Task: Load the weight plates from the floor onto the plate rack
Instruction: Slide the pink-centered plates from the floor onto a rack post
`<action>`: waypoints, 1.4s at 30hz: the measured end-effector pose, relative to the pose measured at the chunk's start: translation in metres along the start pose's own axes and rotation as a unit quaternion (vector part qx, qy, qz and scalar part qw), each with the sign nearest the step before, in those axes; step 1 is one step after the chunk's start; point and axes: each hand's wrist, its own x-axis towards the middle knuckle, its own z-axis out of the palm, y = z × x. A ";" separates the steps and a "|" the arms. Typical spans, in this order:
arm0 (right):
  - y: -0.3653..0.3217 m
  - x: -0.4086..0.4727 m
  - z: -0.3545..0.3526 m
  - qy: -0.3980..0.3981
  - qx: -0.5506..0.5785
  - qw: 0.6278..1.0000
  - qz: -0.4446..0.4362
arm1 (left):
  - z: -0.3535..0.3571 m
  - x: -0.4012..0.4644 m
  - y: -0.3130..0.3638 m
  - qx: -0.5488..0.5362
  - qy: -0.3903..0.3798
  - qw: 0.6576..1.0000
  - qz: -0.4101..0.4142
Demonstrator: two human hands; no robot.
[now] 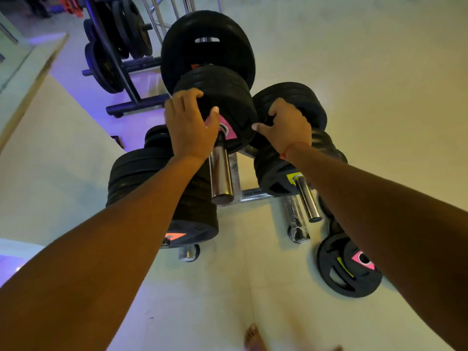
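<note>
A plate rack (pixel 255 194) with chrome pegs stands in front of me, its pegs loaded with stacks of black plates. On the upper middle peg (pixel 220 171) sits a stack whose front plate carries a pink label (pixel 228 127). My left hand (pixel 188 122) grips the left rim of that front plate, thumb on its face. My right hand (pixel 287 125) holds its right rim, fingers curled behind. Two black plates lie on the floor at the right, a small pink-labelled one (pixel 362 259) on a larger yellow-labelled one (pixel 336 272).
A yellow-labelled stack (pixel 276 173) fills the right peg, an orange-labelled stack (pixel 162 193) the lower left one. A large plate stack (pixel 207 44) sits behind. Another dark rack with plates (pixel 114 54) stands at the back left. A low wall edge (pixel 33 79) runs on the left. A bare foot (pixel 254 338) shows below.
</note>
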 end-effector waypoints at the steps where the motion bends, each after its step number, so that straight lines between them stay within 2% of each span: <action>1: 0.011 -0.004 -0.009 0.000 0.006 1.000 0.004 | 0.002 0.002 0.016 -0.005 -0.007 1.000 0.025; 7: 0.108 -0.033 -0.083 0.019 0.014 0.998 0.051 | 0.047 -0.015 0.145 -0.082 -0.099 0.980 0.151; 10: 0.186 -0.052 -0.123 0.037 0.030 0.994 0.101 | 0.089 -0.049 0.223 -0.137 -0.173 0.958 0.184; 13: 0.280 -0.077 -0.149 0.029 0.046 0.986 0.157 | 0.143 -0.102 0.301 -0.145 -0.256 0.931 0.219; 15: 0.343 -0.092 -0.156 0.007 0.061 0.980 0.187 | 0.183 -0.141 0.346 -0.141 -0.303 0.918 0.214; 19: 0.463 -0.119 -0.145 -0.064 0.085 0.964 0.242 | 0.268 -0.226 0.400 -0.121 -0.402 0.896 0.145; 23: 0.563 -0.156 -0.096 -0.135 0.099 0.942 0.292 | 0.346 -0.319 0.403 -0.094 -0.482 0.871 0.030; 27: 0.645 -0.195 -0.015 -0.212 0.108 0.912 0.333 | 0.423 -0.411 0.369 -0.046 -0.574 0.818 -0.015; 30: 0.705 -0.222 0.058 -0.243 0.097 0.896 0.357 | 0.488 -0.476 0.337 -0.027 -0.612 0.789 -0.047; 36: 0.820 -0.251 0.201 -0.242 0.074 0.866 0.432 | 0.622 -0.588 0.273 -0.007 -0.641 0.753 -0.149; 42: 0.898 -0.266 0.288 -0.187 0.066 0.842 0.501 | 0.703 -0.658 0.231 0.015 -0.626 0.736 -0.255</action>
